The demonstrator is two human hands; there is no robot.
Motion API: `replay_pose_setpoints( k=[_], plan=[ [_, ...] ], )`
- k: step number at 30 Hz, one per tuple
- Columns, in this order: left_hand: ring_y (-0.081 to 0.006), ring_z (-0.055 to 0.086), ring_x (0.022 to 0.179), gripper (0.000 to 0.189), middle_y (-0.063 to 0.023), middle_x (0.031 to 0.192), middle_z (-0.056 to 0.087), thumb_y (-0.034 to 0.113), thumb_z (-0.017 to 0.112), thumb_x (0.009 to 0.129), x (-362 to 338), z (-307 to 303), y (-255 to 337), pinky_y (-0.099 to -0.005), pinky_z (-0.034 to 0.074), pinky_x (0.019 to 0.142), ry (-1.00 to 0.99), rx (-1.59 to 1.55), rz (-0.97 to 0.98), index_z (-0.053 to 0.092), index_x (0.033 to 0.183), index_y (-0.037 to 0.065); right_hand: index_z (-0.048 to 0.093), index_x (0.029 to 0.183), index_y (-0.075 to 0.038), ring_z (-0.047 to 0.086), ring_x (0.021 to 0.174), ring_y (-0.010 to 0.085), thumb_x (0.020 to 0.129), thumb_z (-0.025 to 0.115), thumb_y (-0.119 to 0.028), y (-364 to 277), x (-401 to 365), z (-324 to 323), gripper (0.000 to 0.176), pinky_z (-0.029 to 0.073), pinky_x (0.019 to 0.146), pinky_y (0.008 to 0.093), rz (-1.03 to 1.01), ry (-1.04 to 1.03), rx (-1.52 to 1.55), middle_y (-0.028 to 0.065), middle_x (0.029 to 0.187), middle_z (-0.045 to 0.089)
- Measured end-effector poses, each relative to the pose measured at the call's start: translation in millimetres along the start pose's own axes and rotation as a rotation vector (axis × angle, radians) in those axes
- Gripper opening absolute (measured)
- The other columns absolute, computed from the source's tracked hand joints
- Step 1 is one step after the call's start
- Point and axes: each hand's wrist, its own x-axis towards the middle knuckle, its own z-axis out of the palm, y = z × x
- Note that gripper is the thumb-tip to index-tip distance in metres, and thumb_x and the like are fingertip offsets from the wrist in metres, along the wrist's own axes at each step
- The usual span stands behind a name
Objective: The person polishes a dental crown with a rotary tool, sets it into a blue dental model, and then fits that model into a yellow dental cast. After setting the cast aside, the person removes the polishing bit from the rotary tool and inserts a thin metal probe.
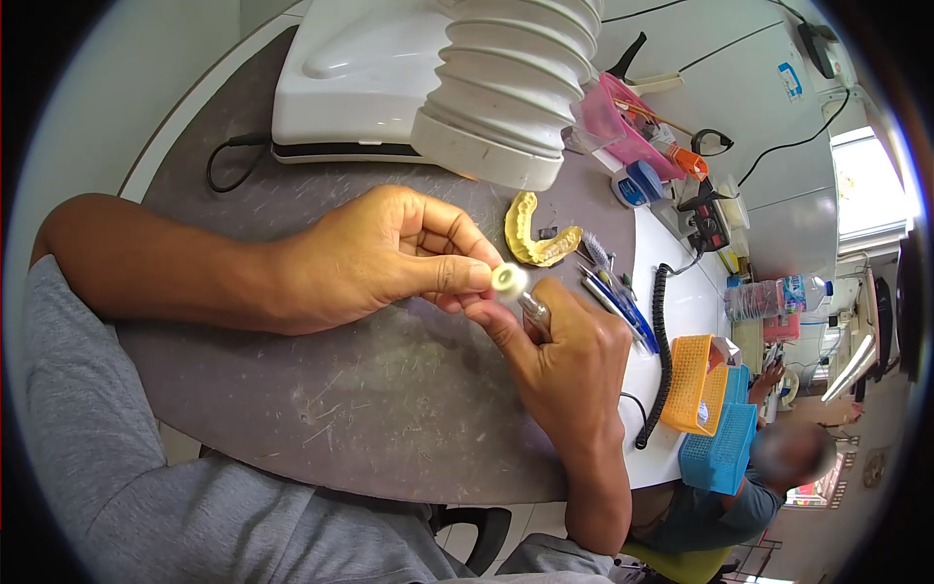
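My right hand (576, 355) is closed around a rotary handpiece (534, 311), whose metal front end shows between thumb and fingers. At its tip sits a small round whitish polishing wheel (507, 279), slightly blurred. Against the wheel, the thumb and fingers of my left hand (375, 248) are pinched together; whatever they hold is hidden or too small to name. Both hands meet over the grey worktop (389, 409). Just beyond them lies a yellow horseshoe-shaped dental cast (525, 234), with a small dark piece inside its curve.
Above the hands hangs a white corrugated suction hose (506, 88), beside a white machine (355, 83). Pens and a brush (615, 297) lie to the right, near a coiled black cord (662, 360). Yellow (693, 384) and blue baskets (720, 443) stand farther right. Another person (710, 516) sits beyond.
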Motion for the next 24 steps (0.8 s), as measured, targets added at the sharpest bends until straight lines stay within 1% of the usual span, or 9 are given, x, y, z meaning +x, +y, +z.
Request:
replay_pose_setpoints(
  k=[3, 9, 13, 16, 18, 20, 22, 24],
  plan=[
    [-0.0088, 0.061, 0.081, 0.018, -0.0062, 0.093, 0.066, 0.012, 0.064, 0.094, -0.5, -1.6, 0.1, -0.0221, 0.051, 0.073, -0.015, 0.012, 0.006, 0.063, 0.103, -0.003, 0.05, 0.063, -0.005, 0.053, 0.042, 0.0248, 0.076, 0.073, -0.057, -0.7, 1.7, -2.0, 0.058, 0.038, 0.04, 0.0376, 0.051, 0.0, -0.029, 0.0077, 0.052, 0.052],
    [-0.0089, 0.061, 0.081, 0.016, -0.0065, 0.094, 0.066, 0.011, 0.064, 0.093, -1.2, 0.6, 1.7, -0.0221, 0.051, 0.073, -0.001, 0.028, 0.007, 0.063, 0.101, -0.003, 0.05, 0.064, -0.005, 0.053, 0.042, 0.025, 0.077, 0.072, -0.057, -1.1, -0.8, 0.3, 0.058, 0.039, 0.04, 0.0375, -0.023, -0.002, -0.025, 0.0079, 0.051, 0.052],
    [-0.0091, 0.062, 0.081, 0.015, -0.0067, 0.094, 0.066, 0.011, 0.064, 0.094, -1.1, -0.7, 0.6, -0.0225, 0.051, 0.074, -0.001, 0.028, 0.007, 0.062, 0.101, -0.002, 0.05, 0.064, -0.005, 0.054, 0.042, 0.0253, 0.077, 0.072, -0.056, 0.1, 1.2, -0.7, 0.057, 0.039, 0.04, 0.0375, 0.025, 0.014, -0.074, 0.0083, 0.051, 0.052],
    [-0.0094, 0.062, 0.081, 0.014, -0.007, 0.095, 0.066, 0.011, 0.064, 0.094, -1.7, 0.9, 2.0, -0.0228, 0.052, 0.074, 0.006, 0.032, -0.006, 0.062, 0.101, -0.002, 0.05, 0.064, -0.005, 0.055, 0.043, 0.0256, 0.078, 0.071, -0.057, -0.4, 0.2, -0.9, 0.058, 0.039, 0.04, 0.0375, 0.022, 0.007, -0.011, 0.0088, 0.052, 0.053],
    [-0.0094, 0.062, 0.082, 0.013, -0.007, 0.095, 0.066, 0.01, 0.063, 0.094, -2.1, 1.9, 3.5, -0.0226, 0.052, 0.075, 0.009, 0.024, -0.026, 0.061, 0.1, -0.001, 0.05, 0.064, -0.005, 0.055, 0.043, 0.0257, 0.078, 0.069, -0.059, -1.6, -0.7, -0.7, 0.059, 0.04, 0.04, 0.0378, -0.036, -0.016, -0.037, 0.0092, 0.053, 0.055],
    [-0.0094, 0.062, 0.082, 0.013, -0.0071, 0.095, 0.066, 0.01, 0.063, 0.094, -2.6, 2.7, 5.9, -0.0225, 0.052, 0.075, 0.0, 0.02, -0.048, 0.06, 0.1, 0.0, 0.051, 0.065, -0.005, 0.056, 0.044, 0.026, 0.08, 0.067, -0.06, 1.2, 0.5, -1.7, 0.059, 0.041, 0.041, 0.0378, 0.002, -0.013, -0.054, 0.0096, 0.055, 0.056],
    [-0.0093, 0.062, 0.082, 0.011, -0.0066, 0.095, 0.065, 0.009, 0.063, 0.093, -3.5, 3.6, 7.7, -0.0224, 0.052, 0.075, 0.055, 0.02, -0.069, 0.059, 0.099, 0.001, 0.052, 0.065, -0.005, 0.057, 0.045, 0.0263, 0.081, 0.065, -0.061, 4.3, -0.6, -2.7, 0.06, 0.042, 0.041, 0.0378, 0.052, -0.01, -0.076, 0.0101, 0.056, 0.058],
    [-0.0093, 0.061, 0.081, 0.011, -0.0059, 0.094, 0.064, 0.009, 0.064, 0.093, -3.4, 4.6, 6.4, -0.0224, 0.051, 0.074, 0.037, 0.018, -0.081, 0.058, 0.099, 0.002, 0.053, 0.066, -0.004, 0.06, 0.046, 0.0275, 0.083, 0.06, -0.063, 5.6, -2.2, -0.7, 0.061, 0.044, 0.042, 0.0377, -0.016, -0.022, -0.018, 0.0112, 0.058, 0.059]
  ],
)
